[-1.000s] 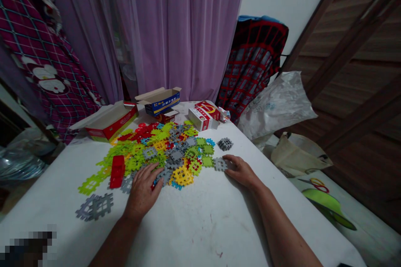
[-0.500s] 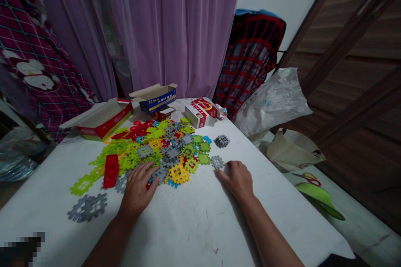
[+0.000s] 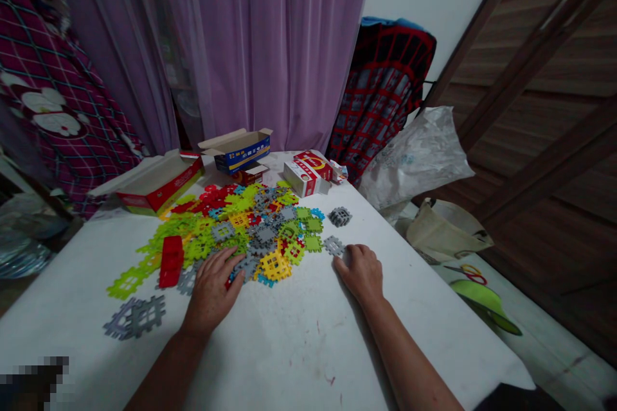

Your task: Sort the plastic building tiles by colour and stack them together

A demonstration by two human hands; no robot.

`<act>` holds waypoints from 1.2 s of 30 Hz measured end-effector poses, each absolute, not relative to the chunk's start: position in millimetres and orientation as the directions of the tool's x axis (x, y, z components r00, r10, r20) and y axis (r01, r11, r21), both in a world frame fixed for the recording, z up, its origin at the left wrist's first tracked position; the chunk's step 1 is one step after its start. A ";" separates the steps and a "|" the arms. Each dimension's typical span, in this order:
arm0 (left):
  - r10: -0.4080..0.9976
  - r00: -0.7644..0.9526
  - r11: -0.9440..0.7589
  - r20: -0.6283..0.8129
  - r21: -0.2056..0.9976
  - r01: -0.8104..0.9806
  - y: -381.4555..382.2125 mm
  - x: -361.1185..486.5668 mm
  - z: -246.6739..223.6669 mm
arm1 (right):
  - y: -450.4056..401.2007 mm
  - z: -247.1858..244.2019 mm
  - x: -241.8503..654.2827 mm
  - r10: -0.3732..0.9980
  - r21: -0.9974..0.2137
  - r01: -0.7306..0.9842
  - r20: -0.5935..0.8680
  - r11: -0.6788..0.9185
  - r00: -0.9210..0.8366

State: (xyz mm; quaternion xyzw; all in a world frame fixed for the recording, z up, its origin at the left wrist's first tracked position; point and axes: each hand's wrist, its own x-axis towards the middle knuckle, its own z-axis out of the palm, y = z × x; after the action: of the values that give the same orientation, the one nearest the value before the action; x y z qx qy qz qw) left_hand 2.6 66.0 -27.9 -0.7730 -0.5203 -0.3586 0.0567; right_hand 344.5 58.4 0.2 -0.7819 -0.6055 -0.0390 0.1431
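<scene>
A heap of interlocking plastic building pieces in green, yellow, red, grey and blue covers the middle of the white table. My left hand rests palm down at the heap's near edge, fingers loosely apart, holding nothing. Beside it lie a red block and two overlapping grey window pieces. To the heap's right, my right hand lies on the table with its thumb apart from the slightly bent fingers. Just beyond that thumb is a single flat grey piece; farther back sits a small grey stack.
Behind the heap stand an open red box, a blue box and a red-white box. Beyond the table's right edge are a pale bag, scissors and a green cap-like item. A purple curtain hangs behind.
My right hand has shifted very slightly, leaving its thumb close to the single grey piece. The left hand and the heap look the same.
</scene>
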 end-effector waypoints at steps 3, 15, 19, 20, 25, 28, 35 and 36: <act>0.766 0.208 -0.452 0.609 0.278 0.848 66.3 2.2 -28.9 | 57.1 0.0 347.3 0.934 -0.187 0.953 0.224 -0.237 0.277; 0.769 0.218 -0.437 0.601 0.247 0.865 66.6 2.3 -29.6 | 63.9 -10.4 349.6 0.903 -0.298 0.933 0.311 -0.204 0.296; 0.747 0.226 -0.455 0.625 0.233 0.859 66.5 2.4 -29.6 | 71.9 -21.6 365.2 0.820 -0.426 0.895 0.462 -0.128 0.338; 0.744 0.225 -0.457 0.630 0.233 0.858 66.4 2.2 -29.6 | 76.5 -23.3 369.2 0.789 -0.461 0.882 0.504 -0.098 0.352; 0.740 0.219 -0.463 0.636 0.246 0.852 66.6 0.5 -31.3 | 114.4 -26.7 383.3 0.638 -0.568 0.822 0.620 -0.035 0.456; 0.735 0.221 -0.464 0.641 0.238 0.854 67.7 -0.6 -33.0 | 138.2 -28.0 385.8 0.604 -0.587 0.806 0.617 -0.075 0.505; 0.724 0.248 -0.476 0.644 0.206 0.855 69.0 -1.6 -33.0 | 160.0 -30.4 383.3 0.630 -0.581 0.805 0.582 -0.120 0.514; 0.720 0.253 -0.480 0.646 0.202 0.854 69.0 -1.7 -32.9 | 160.1 -30.5 383.2 0.634 -0.579 0.806 0.579 -0.123 0.513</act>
State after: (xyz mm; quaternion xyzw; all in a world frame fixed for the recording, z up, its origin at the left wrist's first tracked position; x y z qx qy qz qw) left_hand -1.7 69.0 -32.9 -0.7857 -0.5008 -0.3506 0.0952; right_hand 383.2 160.1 -30.5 -0.7432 -0.4843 -0.0954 0.4517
